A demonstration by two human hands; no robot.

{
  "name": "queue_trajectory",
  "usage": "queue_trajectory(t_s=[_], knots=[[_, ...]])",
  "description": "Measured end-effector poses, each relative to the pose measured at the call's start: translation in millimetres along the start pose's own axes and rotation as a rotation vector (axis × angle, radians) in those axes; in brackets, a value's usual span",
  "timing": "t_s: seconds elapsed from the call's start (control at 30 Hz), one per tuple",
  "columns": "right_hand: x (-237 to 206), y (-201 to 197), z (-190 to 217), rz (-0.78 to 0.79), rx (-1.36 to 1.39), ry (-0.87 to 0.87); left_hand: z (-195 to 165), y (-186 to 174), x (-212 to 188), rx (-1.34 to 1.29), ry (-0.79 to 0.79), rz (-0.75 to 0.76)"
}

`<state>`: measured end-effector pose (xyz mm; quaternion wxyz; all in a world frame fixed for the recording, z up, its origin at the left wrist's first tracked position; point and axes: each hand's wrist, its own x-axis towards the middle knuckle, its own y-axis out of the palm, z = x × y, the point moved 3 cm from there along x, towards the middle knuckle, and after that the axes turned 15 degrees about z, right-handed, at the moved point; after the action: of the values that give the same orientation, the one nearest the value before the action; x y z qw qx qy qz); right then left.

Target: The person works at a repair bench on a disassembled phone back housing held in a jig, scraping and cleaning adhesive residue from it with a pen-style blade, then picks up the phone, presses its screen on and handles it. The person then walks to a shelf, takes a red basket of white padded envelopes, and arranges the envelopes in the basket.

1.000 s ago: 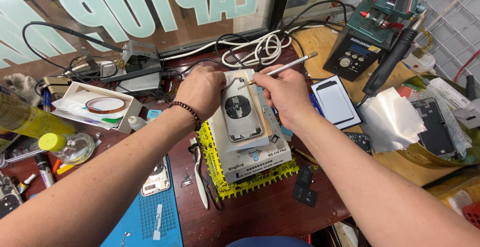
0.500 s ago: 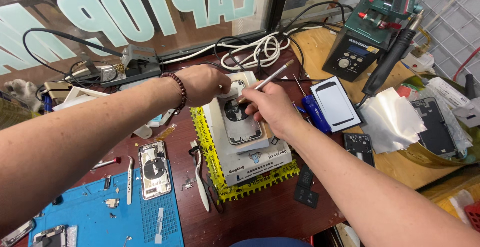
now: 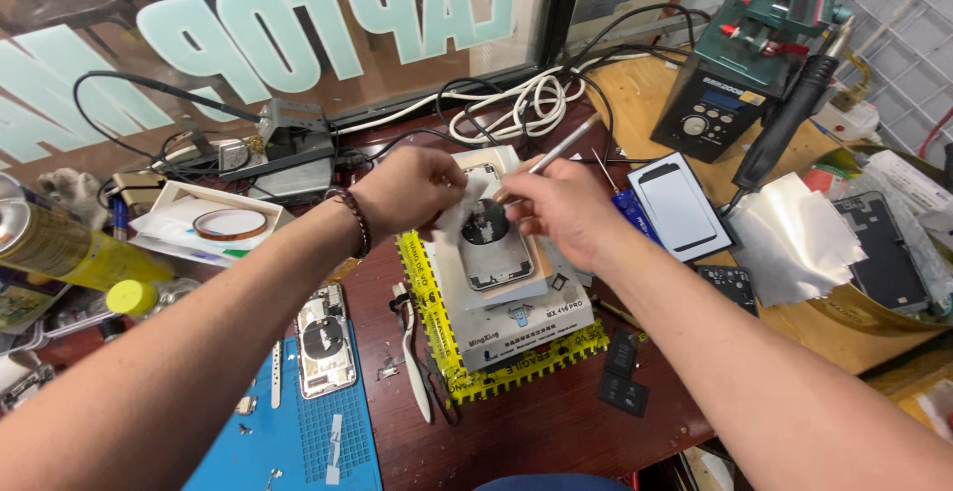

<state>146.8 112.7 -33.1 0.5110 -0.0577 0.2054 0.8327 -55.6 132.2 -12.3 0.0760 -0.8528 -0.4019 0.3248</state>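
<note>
An opened phone shell (image 3: 493,243) lies on a white box-shaped stand (image 3: 516,317) in the middle of the surface (image 3: 556,421), right under both hands. The left hand (image 3: 412,188) has its grip pinching a white wipe (image 3: 459,215) against the shell's top; the right hand (image 3: 556,208) pinches one thin metal tool (image 3: 558,148). A second opened phone (image 3: 325,340) lies on the blue mat (image 3: 298,441). Yellow tape with black print (image 3: 437,322) edges the stand.

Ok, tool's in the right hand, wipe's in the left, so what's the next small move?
Probably bring the metal tool tip down onto the phone back housing: the right hand holds it just above, while the left hand presses a white wipe at the housing's top edge.
</note>
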Motion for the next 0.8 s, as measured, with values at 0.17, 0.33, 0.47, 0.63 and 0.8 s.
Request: queue_trajectory(t_s=[0.17, 0.33, 0.47, 0.63, 0.8], knots=[[-6, 10, 30, 0.093, 0.021, -0.147, 4, 29, -26, -1.015, 0.275, 0.013], [-8, 30, 38, 0.181, -0.051, -0.131, 9, 48, -35, -1.262, 0.286, 0.029], [-8, 38, 39, 0.282, -0.108, -0.084, 19, 50, -40, -1.343, 0.274, 0.008], [-4, 38, 36, 0.231, -0.157, -0.017, 22, 61, -40, -1.201, 0.367, -0.205], [0, 29, 36, 0.190, 0.020, 0.014, 17, 68, -43, -1.234, 0.367, -0.267]])
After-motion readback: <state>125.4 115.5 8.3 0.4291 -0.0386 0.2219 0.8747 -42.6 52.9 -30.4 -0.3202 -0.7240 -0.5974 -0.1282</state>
